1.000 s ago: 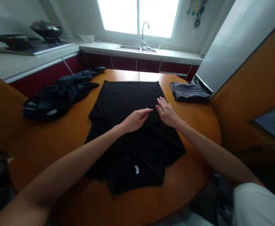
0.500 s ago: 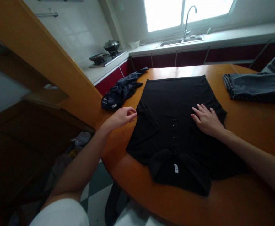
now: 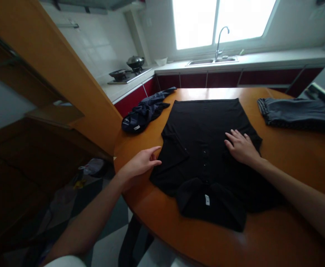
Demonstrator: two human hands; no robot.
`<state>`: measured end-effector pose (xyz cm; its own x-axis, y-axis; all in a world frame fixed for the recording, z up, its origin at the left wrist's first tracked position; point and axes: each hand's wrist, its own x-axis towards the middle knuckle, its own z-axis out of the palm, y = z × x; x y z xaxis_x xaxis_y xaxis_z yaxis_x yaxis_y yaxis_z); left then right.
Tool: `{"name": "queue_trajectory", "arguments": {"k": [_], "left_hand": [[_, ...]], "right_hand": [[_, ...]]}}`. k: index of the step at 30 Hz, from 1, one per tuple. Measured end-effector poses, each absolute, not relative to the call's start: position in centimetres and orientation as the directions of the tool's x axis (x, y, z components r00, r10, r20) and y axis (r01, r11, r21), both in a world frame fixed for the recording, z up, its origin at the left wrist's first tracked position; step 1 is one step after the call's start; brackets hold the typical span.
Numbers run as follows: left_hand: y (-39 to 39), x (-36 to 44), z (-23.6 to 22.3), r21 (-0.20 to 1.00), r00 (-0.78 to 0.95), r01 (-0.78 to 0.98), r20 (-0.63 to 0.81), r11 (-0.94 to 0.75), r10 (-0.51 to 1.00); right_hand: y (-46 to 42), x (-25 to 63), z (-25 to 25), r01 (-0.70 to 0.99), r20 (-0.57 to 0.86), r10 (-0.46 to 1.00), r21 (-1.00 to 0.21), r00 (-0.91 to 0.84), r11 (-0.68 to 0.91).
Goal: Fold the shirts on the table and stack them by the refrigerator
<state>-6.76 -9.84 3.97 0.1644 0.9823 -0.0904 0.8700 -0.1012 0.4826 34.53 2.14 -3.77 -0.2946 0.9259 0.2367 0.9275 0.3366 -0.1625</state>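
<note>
A black polo shirt lies spread on the wooden table, its collar and white label toward me and its hem at the far side. Its left-hand sleeve is folded inward over the body. My right hand rests on the right part of the shirt with fingers stretched out. At the shirt's left edge, beside the folded sleeve, is my left hand. Its thumb and index finger are apart, with nothing between them; whether the fingertips touch the cloth I cannot tell.
Dark blue crumpled clothing lies at the table's far left. Folded grey-blue jeans lie at the right. Behind the table are a counter with a sink, and a stove with pans. A wooden partition stands at the left.
My left hand has come slightly down toward me along the shirt's left edge, and its thumb and index finger have spread. My right hand stays on the shirt. The view has tilted up a little.
</note>
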Motion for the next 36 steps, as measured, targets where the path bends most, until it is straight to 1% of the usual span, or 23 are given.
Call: {"name": "queue_trajectory", "arguments": {"k": [3, 4, 5, 7, 9, 11, 13, 16, 18, 20, 22, 25, 27, 29, 31, 33, 34, 36], "left_hand": [[-7.1, -5.1, 3.5, 0.325, 0.212, 0.916, 0.108, -0.236, 0.971], [-6.0, -4.4, 3.0, 0.28, 0.242, 0.92, 0.142, -0.273, 0.96], [-4.9, -3.7, 2.4, 0.242, 0.27, 0.923, 0.147, -0.299, 0.951], [-3.2, -2.9, 1.0, 0.186, 0.289, 0.934, 0.11, -0.305, 0.951], [-2.2, -2.8, -0.3, 0.157, 0.277, 0.946, 0.065, -0.284, 0.959], [-1.8, -3.3, -1.3, 0.14, 0.265, 0.953, 0.052, -0.269, 0.963], [-1.6, -3.9, -1.8, 0.119, 0.244, 0.961, 0.067, -0.251, 0.967], [-1.3, -4.3, -1.8, 0.108, 0.232, 0.965, 0.09, -0.241, 0.969], [-1.3, -4.1, -1.4, 0.093, 0.244, 0.962, 0.136, -0.257, 0.96], [-1.5, -3.5, -1.1, 0.071, 0.283, 0.951, 0.203, -0.302, 0.937], [-1.8, -3.0, -1.0, 0.065, 0.33, 0.933, 0.234, -0.354, 0.915], [-1.9, -2.6, -1.4, 0.068, 0.366, 0.921, 0.181, -0.383, 0.913], [-1.9, -2.6, -2.0, 0.052, 0.369, 0.924, 0.142, -0.38, 0.918], [-1.8, -2.8, -2.4, 0.039, 0.367, 0.926, 0.129, -0.374, 0.921], [-1.7, -2.8, -2.4, 0.04, 0.367, 0.926, 0.134, -0.376, 0.92], [-1.8, -2.8, -2.2, 0.049, 0.376, 0.921, 0.149, -0.387, 0.915], [-1.8, -2.8, -1.9, 0.055, 0.381, 0.918, 0.161, -0.394, 0.911], [-1.9, -2.7, -1.4, 0.073, 0.387, 0.911, 0.195, -0.407, 0.901]], "right_hand": [[2.0, 34.3, -3.9, 0.925, 0.241, 0.925, -0.172, -0.294, 0.339], [1.9, 34.2, -3.9, 0.923, 0.247, 0.925, -0.182, -0.29, 0.338], [1.9, 34.1, -3.9, 0.92, 0.254, 0.924, -0.198, -0.285, 0.339], [1.9, 34.0, -3.7, 0.902, 0.268, 0.925, -0.265, -0.27, 0.34], [2.4, 34.7, -2.8, 0.859, 0.285, 0.932, -0.395, -0.222, 0.326], [3.4, 36.4, -1.4, 0.791, 0.335, 0.935, -0.539, -0.115, 0.29], [4.6, 39.2, 0.2, 0.743, 0.416, 0.907, -0.625, 0.058, 0.24], [5.7, 43.6, 2.0, 0.731, 0.483, 0.821, -0.671, 0.304, 0.125], [5.7, 45.1, 2.3, 0.736, 0.471, 0.801, -0.675, 0.368, 0.059], [5.3, 45.0, 1.9, 0.765, 0.447, 0.83, -0.643, 0.334, 0.039], [4.7, 43.3, 1.0, 0.822, 0.427, 0.875, -0.566, 0.226, 0.065], [3.8, 39.9, -0.6, 0.895, 0.376, 0.926, -0.399, -0.041, 0.201], [3.5, 38.2, -1.4, 0.896, 0.283, 0.929, -0.306, -0.237, 0.322], [3.4, 37.3, -1.8, 0.884, 0.173, 0.92, -0.264, -0.351, 0.387], [3.5, 37.1, -1.9, 0.884, 0.104, 0.92, -0.254, -0.377, 0.392], [3.6, 37.4, -1.7, 0.879, 0.098, 0.918, -0.266, -0.384, 0.395], [3.7, 37.6, -1.6, 0.873, 0.121, 0.916, -0.279, -0.382, 0.401], [3.8, 38.1, -1.3, 0.867, 0.218, 0.917, -0.311, -0.333, 0.388]]}}
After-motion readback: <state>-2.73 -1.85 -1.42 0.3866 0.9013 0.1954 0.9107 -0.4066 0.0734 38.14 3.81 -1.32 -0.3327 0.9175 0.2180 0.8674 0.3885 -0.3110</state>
